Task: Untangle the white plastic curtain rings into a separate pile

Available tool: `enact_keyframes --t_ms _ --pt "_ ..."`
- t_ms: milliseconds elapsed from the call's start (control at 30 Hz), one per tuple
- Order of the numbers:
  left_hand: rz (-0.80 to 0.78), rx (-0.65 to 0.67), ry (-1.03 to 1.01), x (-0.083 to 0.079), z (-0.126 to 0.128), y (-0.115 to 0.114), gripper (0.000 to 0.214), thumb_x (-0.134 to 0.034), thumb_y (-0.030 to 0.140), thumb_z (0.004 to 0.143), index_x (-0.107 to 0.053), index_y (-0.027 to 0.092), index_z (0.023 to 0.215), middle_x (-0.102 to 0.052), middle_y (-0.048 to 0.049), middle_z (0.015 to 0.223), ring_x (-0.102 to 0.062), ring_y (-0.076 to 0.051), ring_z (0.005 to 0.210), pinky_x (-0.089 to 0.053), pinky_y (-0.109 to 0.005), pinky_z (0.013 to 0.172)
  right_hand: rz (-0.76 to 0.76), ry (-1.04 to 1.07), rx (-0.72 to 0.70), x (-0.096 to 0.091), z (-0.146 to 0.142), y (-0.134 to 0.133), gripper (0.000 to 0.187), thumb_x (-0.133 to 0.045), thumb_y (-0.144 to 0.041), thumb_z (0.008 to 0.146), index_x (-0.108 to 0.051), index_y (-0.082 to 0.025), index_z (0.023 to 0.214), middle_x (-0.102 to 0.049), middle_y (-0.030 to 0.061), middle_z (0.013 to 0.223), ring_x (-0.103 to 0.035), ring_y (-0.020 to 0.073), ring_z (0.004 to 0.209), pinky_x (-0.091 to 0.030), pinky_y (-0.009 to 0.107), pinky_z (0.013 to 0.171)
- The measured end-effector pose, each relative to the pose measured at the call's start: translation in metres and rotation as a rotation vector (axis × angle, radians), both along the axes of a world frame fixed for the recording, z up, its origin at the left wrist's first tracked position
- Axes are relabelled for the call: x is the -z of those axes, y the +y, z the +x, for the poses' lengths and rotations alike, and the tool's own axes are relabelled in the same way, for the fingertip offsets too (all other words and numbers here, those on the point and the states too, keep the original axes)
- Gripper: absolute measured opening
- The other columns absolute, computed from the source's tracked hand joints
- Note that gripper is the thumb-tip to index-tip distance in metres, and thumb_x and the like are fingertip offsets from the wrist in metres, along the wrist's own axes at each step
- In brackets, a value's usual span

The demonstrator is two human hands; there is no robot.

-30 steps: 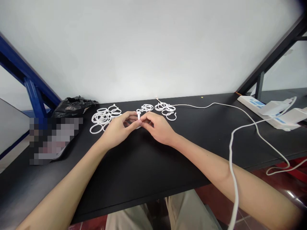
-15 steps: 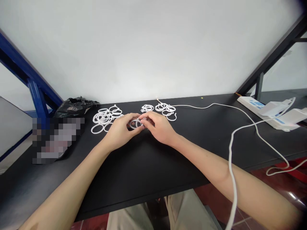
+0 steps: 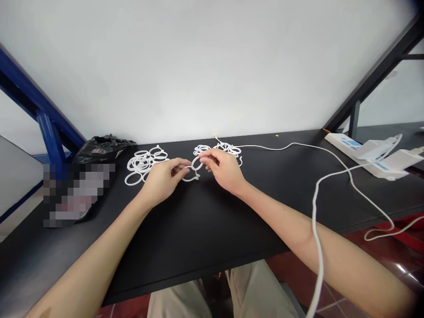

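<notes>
My left hand point(image 3: 162, 180) pinches a white plastic curtain ring point(image 3: 190, 180) between thumb and fingers, its small clasp pointing right. Between thumb and fingertips, my right hand point(image 3: 225, 171) grips a second white curtain ring point(image 3: 198, 169), which is tilted up. The two rings overlap between the hands; I cannot tell whether they are linked. Left of my left hand lies a loose pile of white rings point(image 3: 139, 164). Behind my right hand sit more white rings point(image 3: 232, 149), partly hidden by it, and a smaller cluster point(image 3: 201, 149) beside them.
A black plastic bag point(image 3: 101, 149) and a blurred-out item point(image 3: 79, 194) lie on the left of the black table point(image 3: 198, 238). On the right is a white power strip point(image 3: 357, 154) with plugged-in adapters. A white cable point(image 3: 316, 229) hangs across my right forearm.
My hands have moved slightly apart. The rings, bunched between my fingers before, are now spread, one in each hand, with the right one raised and tilted.
</notes>
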State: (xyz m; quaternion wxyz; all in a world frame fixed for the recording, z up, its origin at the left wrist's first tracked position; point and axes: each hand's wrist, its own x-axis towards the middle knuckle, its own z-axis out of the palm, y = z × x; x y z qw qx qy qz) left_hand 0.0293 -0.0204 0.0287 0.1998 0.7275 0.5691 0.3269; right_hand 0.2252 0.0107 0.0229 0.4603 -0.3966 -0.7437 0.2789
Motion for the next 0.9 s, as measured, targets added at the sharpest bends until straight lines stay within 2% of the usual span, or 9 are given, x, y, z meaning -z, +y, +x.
enact_keyframes --t_ms 133,267,367,467,533,633,700,800,900 --pt "-0.022 -0.110 -0.093 0.000 -0.003 0.002 0.026 -0.061 0.045 0.084 -0.071 0.025 0.098 -0.074 0.0008 0.080 -0.068 -0.018 0.067 -0.052 -0.032 0.072 -0.014 -0.018 -0.013 0.001 0.000 0.000 0.016 -0.058 -0.032 0.091 -0.070 -0.021 0.092 -0.069 -0.0002 0.077 -0.063 0.0123 0.064 -0.051 0.027 0.068" --pt "0.005 -0.257 -0.245 -0.002 -0.007 0.005 0.023 -0.064 0.042 0.081 -0.069 0.023 0.091 -0.073 0.0002 0.076 -0.071 -0.019 0.071 -0.054 -0.033 0.077 -0.026 -0.057 -0.019 0.002 -0.001 -0.001 0.016 -0.059 -0.031 0.090 -0.070 -0.020 0.089 -0.070 -0.0002 0.075 -0.063 0.0126 0.065 -0.051 0.028 0.070" --pt "0.006 -0.312 -0.261 -0.002 -0.009 0.007 0.025 -0.063 0.042 0.081 -0.069 0.021 0.092 -0.073 -0.0007 0.077 -0.071 -0.019 0.071 -0.053 -0.033 0.077 -0.042 -0.043 -0.003 0.002 0.000 0.000 0.014 -0.058 -0.027 0.090 -0.070 -0.020 0.087 -0.069 -0.0006 0.074 -0.063 0.0122 0.065 -0.051 0.027 0.070" --pt "-0.040 -0.258 -0.105 -0.001 -0.009 0.006 0.030 -0.062 0.045 0.081 -0.069 0.022 0.100 -0.074 -0.0019 0.084 -0.069 -0.021 0.075 -0.052 -0.036 0.079 -0.053 -0.010 0.016 0.000 0.002 0.003 0.014 -0.057 -0.025 0.089 -0.069 -0.019 0.085 -0.067 -0.0013 0.070 -0.062 0.0119 0.063 -0.050 0.026 0.066" --pt "-0.077 -0.165 0.002 0.000 -0.006 0.004 0.035 -0.061 0.046 0.081 -0.068 0.024 0.108 -0.074 -0.0034 0.098 -0.068 -0.023 0.086 -0.051 -0.038 0.085 -0.059 0.025 0.029 -0.002 0.004 0.005 0.014 -0.056 -0.025 0.089 -0.069 -0.019 0.085 -0.066 -0.0017 0.068 -0.060 0.0116 0.061 -0.050 0.026 0.064" --pt "-0.027 -0.016 0.054 0.002 0.000 0.000 0.044 -0.060 0.048 0.083 -0.064 0.024 0.120 -0.068 -0.0052 0.124 -0.061 -0.026 0.112 -0.047 -0.040 0.098 -0.076 0.098 0.032 -0.006 0.006 0.006 0.014 -0.056 -0.025 0.089 -0.068 -0.019 0.084 -0.067 -0.0017 0.070 -0.060 0.0108 0.061 -0.051 0.025 0.064" --pt "0.024 0.036 0.042 0.001 0.002 -0.003 0.053 -0.060 0.053 0.083 -0.059 0.025 0.128 -0.062 -0.0060 0.133 -0.056 -0.027 0.121 -0.046 -0.042 0.101 -0.084 0.143 0.010 -0.007 0.005 0.004 0.014 -0.058 -0.027 0.089 -0.069 -0.019 0.084 -0.068 -0.0014 0.071 -0.061 0.0108 0.062 -0.052 0.025 0.064" --pt "0.051 0.057 0.005 -0.002 0.006 -0.006 0.061 -0.062 0.056 0.082 -0.054 0.024 0.134 -0.065 -0.0065 0.128 -0.060 -0.026 0.114 -0.048 -0.041 0.099 -0.089 0.153 -0.082 -0.006 0.000 -0.002 0.013 -0.061 -0.029 0.088 -0.070 -0.020 0.086 -0.070 -0.0006 0.077 -0.063 0.0110 0.065 -0.054 0.026 0.067" --pt "0.064 0.068 0.023 -0.004 0.007 -0.007 0.051 -0.062 0.054 0.083 -0.061 0.024 0.124 -0.070 -0.0049 0.112 -0.064 -0.023 0.100 -0.050 -0.037 0.090 -0.132 0.121 -0.187 -0.003 -0.005 -0.008 0.015 -0.060 -0.029 0.090 -0.070 -0.021 0.098 -0.072 0.0005 0.088 -0.065 0.0115 0.070 -0.055 0.027 0.072"
